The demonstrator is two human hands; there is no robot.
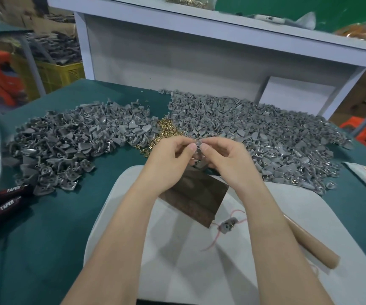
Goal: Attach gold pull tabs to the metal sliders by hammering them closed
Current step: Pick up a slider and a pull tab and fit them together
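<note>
Fingers (pixel 192 147) of both hands were curled in and pinched one grey slider (pixel 199 146) between them. The left hand (pixel 173 154) gripped it from the left with its thumb tip against the piece, and the right hand (pixel 223 155) did the same from the right. The slider was held in the air above the far edge of a dark wooden block (pixel 196 195), just in front of the gold pull tabs (pixel 166 132). Its long axis ran nearly upright in the view. The end with a small round hole was at the top between the two thumbs, and the lower end leaned slightly to the right. Whether a gold tab was already on it could not be told.

The gold tabs lay in a small heap on the green table cover (pixel 52 227), between a left pile of grey sliders (pixel 67 137) and a larger right pile (pixel 265 133). The block rested on a white pad (pixel 177 249). One more grey piece (pixel 228 224), with a red thread through it, lay on the pad near the block's closest corner. A brown handle (pixel 311 245) lay along the pad's right side, partly hidden by the right forearm.
</note>
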